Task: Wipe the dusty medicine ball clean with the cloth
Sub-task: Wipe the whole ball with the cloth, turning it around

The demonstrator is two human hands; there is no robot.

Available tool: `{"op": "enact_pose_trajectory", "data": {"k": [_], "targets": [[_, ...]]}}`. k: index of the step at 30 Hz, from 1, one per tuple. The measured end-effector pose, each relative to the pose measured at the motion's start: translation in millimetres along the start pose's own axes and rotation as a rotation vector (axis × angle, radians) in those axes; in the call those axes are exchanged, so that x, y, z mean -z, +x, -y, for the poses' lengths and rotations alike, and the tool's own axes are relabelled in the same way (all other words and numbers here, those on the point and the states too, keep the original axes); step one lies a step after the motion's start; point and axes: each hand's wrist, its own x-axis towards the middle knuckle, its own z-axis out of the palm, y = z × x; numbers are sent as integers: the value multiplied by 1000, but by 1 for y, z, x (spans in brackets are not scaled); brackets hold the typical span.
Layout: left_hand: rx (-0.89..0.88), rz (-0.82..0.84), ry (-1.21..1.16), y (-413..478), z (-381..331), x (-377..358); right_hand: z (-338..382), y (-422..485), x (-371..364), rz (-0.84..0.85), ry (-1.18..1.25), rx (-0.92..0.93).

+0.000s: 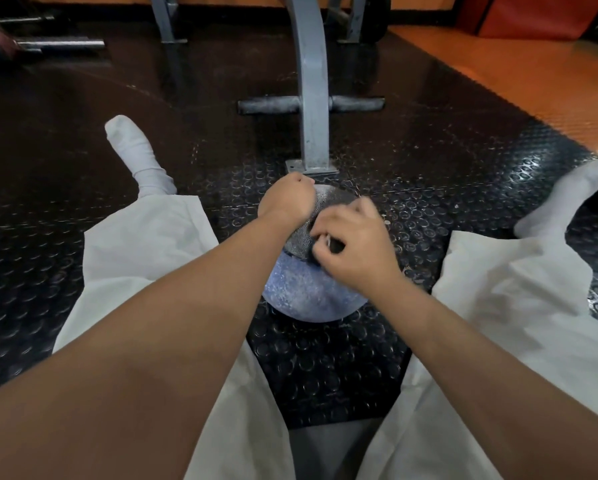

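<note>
Head view: on the floor (325, 358), the medicine ball (311, 292) is steadied by the left hand (287, 199) curled over it, while a barely visible cloth (335, 247) is pinched against it by the right hand (353, 244).

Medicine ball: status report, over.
Left hand cupped over medicine ball far side. Right hand curled on top, cloth not discernible. Near half looks dusty. Grey machine post just behind.
</note>
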Motion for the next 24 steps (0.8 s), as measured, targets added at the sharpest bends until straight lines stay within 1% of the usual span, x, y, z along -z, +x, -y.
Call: {"op": "enact_pose_trajectory", "data": {"k": [2,3,4,5,8,9,10,11,12,16,17,19,20,21,24], "targets": [[-8,20,-21,1,0,1,-1,-9,2,32,-5,140],[-6,29,-17,0,-1,0,-6,-7,5,45,2,175],[-10,32,1,-1,-1,-2,-9,-3,9,56,16,170],[-9,30,10,-1,-2,-2,-12,4,11,54,41,111],[11,4,34,-2,-4,-5,-19,28,14,8,144,-295],[6,-6,48,-2,-5,-6,-21,32,12,-6,144,-381],[4,-9,61,-2,-5,-7,-22,32,11,-11,115,-410],[12,-13,68,-2,-6,-7,-20,30,10,-14,89,-395],[28,-16,66,0,-6,-6,-15,24,10,-14,68,-341],[91,-17,23,3,-8,-4,5,-17,4,39,19,33],[100,-7,4,2,-9,-4,6,-22,3,48,16,98],[102,13,-6,0,-12,-7,-2,-17,6,67,21,145],[97,10,-9,0,-12,-8,-6,-11,8,63,32,127],[93,13,-9,0,-12,-9,-8,-5,10,42,53,70],[84,-35,7,3,-12,-13,-16,15,13,-44,126,-240]]}}
